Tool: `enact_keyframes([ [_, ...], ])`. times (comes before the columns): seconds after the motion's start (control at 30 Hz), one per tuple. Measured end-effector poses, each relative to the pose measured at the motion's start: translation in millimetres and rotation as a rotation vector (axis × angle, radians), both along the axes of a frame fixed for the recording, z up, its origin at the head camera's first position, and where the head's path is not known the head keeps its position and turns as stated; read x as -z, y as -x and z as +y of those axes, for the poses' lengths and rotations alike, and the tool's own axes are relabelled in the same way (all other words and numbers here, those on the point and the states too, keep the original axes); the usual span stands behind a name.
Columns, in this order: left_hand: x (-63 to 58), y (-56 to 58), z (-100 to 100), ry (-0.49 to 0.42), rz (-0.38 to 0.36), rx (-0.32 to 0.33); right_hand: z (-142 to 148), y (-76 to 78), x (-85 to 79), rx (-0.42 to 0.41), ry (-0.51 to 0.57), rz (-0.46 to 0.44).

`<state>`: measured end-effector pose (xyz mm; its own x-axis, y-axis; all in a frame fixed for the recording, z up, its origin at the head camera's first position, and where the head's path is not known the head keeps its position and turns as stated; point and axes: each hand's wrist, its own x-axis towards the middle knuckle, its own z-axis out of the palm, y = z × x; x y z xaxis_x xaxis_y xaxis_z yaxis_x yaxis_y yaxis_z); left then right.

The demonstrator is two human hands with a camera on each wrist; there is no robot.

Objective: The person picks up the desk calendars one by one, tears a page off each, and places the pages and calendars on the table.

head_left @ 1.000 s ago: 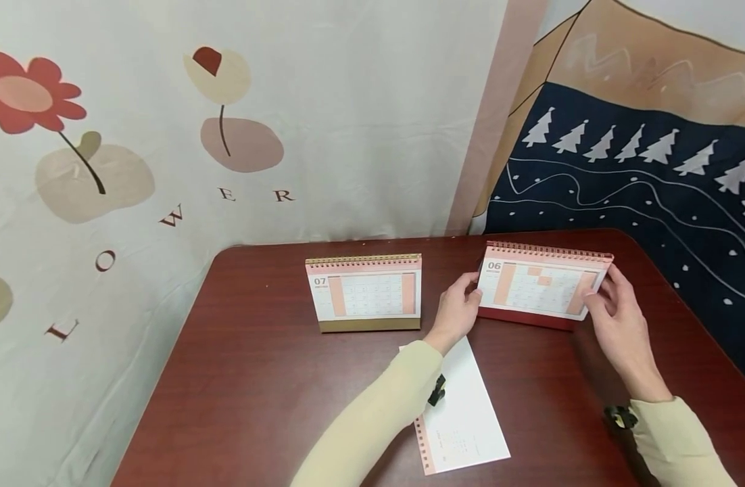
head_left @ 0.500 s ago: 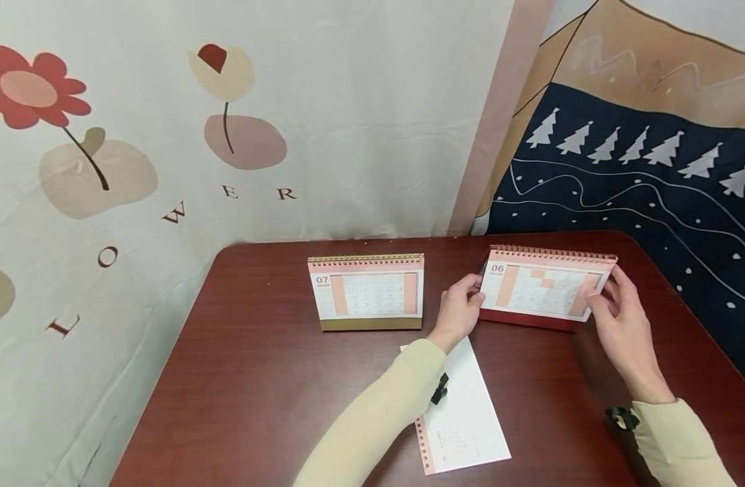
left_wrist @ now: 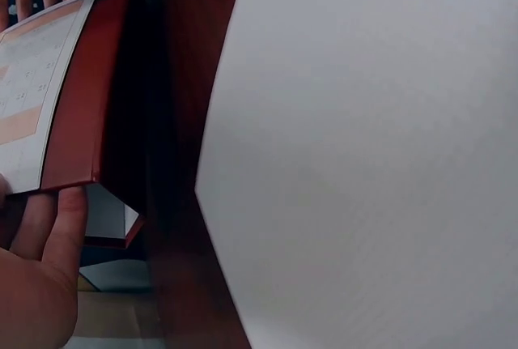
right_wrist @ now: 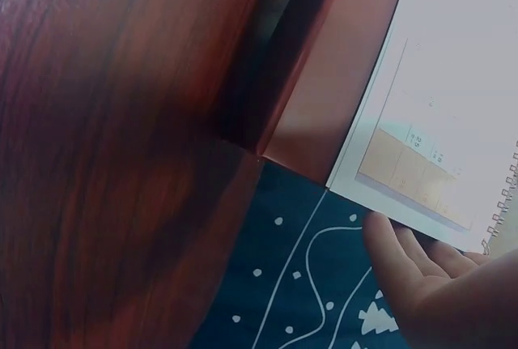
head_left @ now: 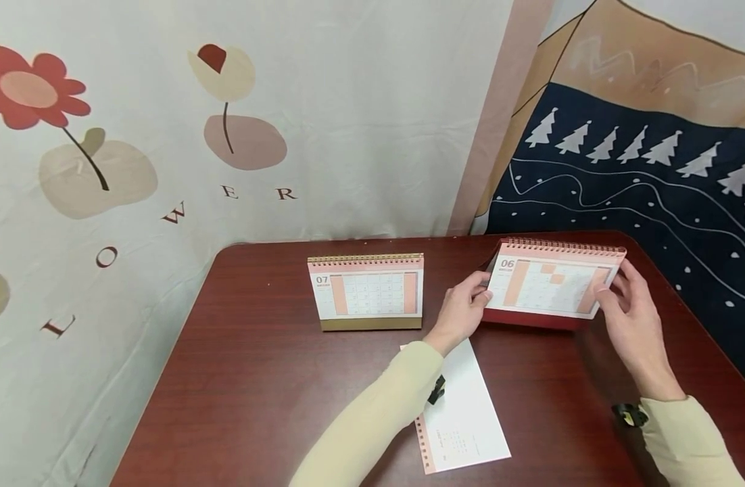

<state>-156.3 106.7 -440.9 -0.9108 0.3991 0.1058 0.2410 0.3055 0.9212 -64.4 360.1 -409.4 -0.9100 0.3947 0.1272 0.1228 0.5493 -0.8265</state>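
A desk calendar (head_left: 549, 284) with a red base and a page marked 06 is held at its two sides. My left hand (head_left: 460, 312) pinches its left edge, thumb at the front and fingers reaching behind. On the opposite side my right hand (head_left: 633, 325) grips the right edge, thumb on the page; its other fingers are partly hidden behind. The left wrist view shows the red base (left_wrist: 85, 98) folded with a gap beneath the page panel. To the left, a second desk calendar (head_left: 369, 291) with a gold base and a page marked 07 stands upright, apart from both hands.
A loose white sheet (head_left: 466, 419) with a punched pink edge lies on the dark red-brown table (head_left: 257, 379), partly under my left forearm. Behind the table hang a pale curtain (head_left: 372, 122) with flower prints and a dark blue cloth (head_left: 622, 176) with white trees.
The red-based calendar has shifted slightly to the right and its top tilts a little further back, with both hands moving along with it. The gold-based calendar and the sheet stay put.
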Motion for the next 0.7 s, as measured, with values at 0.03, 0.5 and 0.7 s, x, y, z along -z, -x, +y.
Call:
enact_keyframes([
  [0.03, -1.3, -0.4, -1, -0.010, -0.005, 0.010, 0, 0.3, -1.1, -0.001, 0.000, 0.001],
  [0.5, -23.7, -12.4, -16, -0.127, -0.031, 0.125, -3, -3.9, -21.4, -0.001, -0.013, 0.039],
  [0.7, -32.0, -16.7, -21, -0.165, -0.050, 0.114, -7, -6.7, -28.7, 0.024, -0.059, 0.026],
])
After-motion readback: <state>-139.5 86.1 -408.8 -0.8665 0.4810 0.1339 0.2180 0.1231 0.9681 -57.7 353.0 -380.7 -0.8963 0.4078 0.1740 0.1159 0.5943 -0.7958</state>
